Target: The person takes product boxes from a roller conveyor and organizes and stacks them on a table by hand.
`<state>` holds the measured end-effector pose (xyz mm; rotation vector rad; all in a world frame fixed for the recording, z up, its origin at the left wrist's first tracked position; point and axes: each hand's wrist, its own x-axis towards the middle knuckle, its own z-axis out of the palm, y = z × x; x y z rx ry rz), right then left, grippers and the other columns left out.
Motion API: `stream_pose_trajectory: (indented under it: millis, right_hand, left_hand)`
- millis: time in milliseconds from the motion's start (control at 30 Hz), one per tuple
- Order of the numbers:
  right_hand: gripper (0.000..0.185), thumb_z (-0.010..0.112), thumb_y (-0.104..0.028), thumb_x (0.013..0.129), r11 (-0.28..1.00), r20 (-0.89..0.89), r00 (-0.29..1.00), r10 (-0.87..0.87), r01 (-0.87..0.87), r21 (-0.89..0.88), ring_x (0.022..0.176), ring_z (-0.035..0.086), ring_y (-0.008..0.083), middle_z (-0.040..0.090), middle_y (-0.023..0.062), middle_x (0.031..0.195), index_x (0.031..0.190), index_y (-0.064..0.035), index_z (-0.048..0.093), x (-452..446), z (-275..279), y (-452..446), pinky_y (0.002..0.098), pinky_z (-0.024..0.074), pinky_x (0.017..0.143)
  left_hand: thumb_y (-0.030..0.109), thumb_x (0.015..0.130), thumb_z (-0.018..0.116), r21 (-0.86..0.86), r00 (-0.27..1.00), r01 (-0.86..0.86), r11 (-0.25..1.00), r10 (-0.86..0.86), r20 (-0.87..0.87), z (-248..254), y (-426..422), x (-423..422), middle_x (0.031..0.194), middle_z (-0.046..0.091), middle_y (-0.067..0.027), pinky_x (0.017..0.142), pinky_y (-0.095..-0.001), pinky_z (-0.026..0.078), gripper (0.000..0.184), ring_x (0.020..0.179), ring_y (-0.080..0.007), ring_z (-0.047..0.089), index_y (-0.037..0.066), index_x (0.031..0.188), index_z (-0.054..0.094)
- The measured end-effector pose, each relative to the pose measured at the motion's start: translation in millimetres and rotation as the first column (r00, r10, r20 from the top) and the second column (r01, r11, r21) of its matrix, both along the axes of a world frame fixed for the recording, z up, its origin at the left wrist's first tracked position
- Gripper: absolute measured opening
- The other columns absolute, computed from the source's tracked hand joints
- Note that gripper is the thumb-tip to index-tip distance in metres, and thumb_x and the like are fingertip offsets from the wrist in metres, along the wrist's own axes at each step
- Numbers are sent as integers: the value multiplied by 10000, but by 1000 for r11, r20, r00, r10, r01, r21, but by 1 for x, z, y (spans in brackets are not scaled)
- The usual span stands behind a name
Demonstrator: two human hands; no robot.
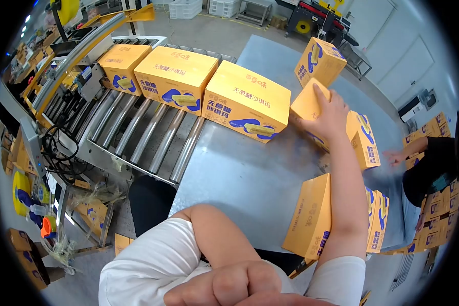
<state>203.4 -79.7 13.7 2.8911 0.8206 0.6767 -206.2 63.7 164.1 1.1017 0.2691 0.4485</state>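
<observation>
Yellow box (304, 103) sits in the spread right hand (328, 118)

Yellow cartons (250, 92) (printed in blue); white sleeves (344, 278); grey tabletop (229, 178).

Smooth metal table (229, 168), cardboard boxes (247, 99)

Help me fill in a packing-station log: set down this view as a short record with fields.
Right hand: grasping a yellow carton; lifted or resting, cannot tell
Left hand: curled close to the camera, cut off by the lower picture edge; no object visible in it
Row: three printed cartons, leading from metal rollers onto a metal table
Beside right forearm: a near carton to its left, further cartons to its right
Second person: black sleeve at picture right
</observation>
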Motion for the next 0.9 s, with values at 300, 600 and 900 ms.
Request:
stream_pose_trajectory:
  millis: [300, 600, 900]
  right_hand:
    - [651, 703, -286, 865, 989, -396, 917, -53, -8, -151, 1418, 468, 345, 475, 136, 1544, 1485, -350, 518, 7, 5, -3, 462, 440, 1139]
    - [575, 565, -224, 917, 812, -439, 696, -568, 562, -161, 1482, 411, 329, 342, 147, 1655, 1488, -286, 530, 88, -19, -122, 521, 359, 1194]
    - [485, 687, -369, 894, 883, -400, 829, -391, 461, 91, 1283, 614, 325, 673, 185, 1331, 1301, -105, 690, 94, -30, -112, 454, 488, 1061]
  left_hand:
    - [147, 945, 587, -355, 987, 10, 935, 48, 153, -39, -27, -13, 780, 467, 21, 618, -372, 446, 214, 753, -190, 508, 121, 762, 480]
    - [106, 967, 582, -649, 948, 90, 755, 135, 288, -54, -28, -12, 774, 472, 18, 616, -376, 448, 242, 752, -196, 504, 108, 751, 473]
    - [102, 979, 574, -718, 850, 198, 667, 248, 465, -54, -34, 8, 767, 470, 15, 625, -372, 467, 233, 751, -193, 519, 95, 763, 487]
